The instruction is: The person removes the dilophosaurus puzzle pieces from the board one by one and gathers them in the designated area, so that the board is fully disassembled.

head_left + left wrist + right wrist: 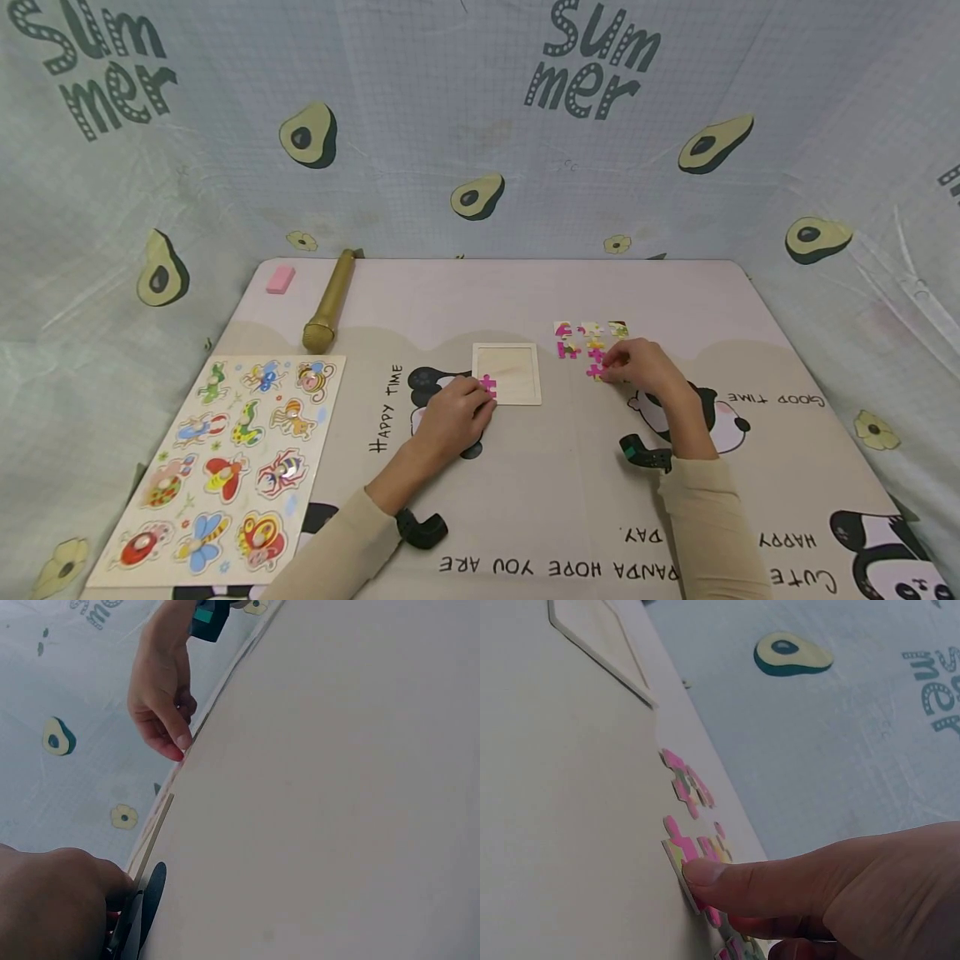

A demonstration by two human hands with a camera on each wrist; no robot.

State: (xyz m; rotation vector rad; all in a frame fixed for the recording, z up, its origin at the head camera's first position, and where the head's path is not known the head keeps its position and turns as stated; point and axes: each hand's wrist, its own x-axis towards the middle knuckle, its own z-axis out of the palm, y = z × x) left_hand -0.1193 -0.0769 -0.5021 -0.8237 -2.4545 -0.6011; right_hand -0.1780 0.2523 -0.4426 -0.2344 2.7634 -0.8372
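Note:
A pink puzzle piece (487, 385) shows at the lower left corner of the shallow wooden tray (517, 371). My left hand (456, 414) pinches it with bent fingers at the tray's rim; in the left wrist view that hand (56, 904) hides most of its fingertips. To the right, my right hand (645, 367) grips another pink puzzle piece (596, 372) at the near end of the loose pieces. The right wrist view shows the thumb laid over this pink and green piece (679, 859). Other loose puzzle pieces (591, 330) lie in rough rows beyond it.
At the left lies a large board with insect pictures (243, 450). Behind it are a gold microphone (330, 304) and a pink block (281, 280). A printed panda cloth (555, 492) covers the table, and a hanging avocado-print sheet (405, 108) encloses the far edge and sides.

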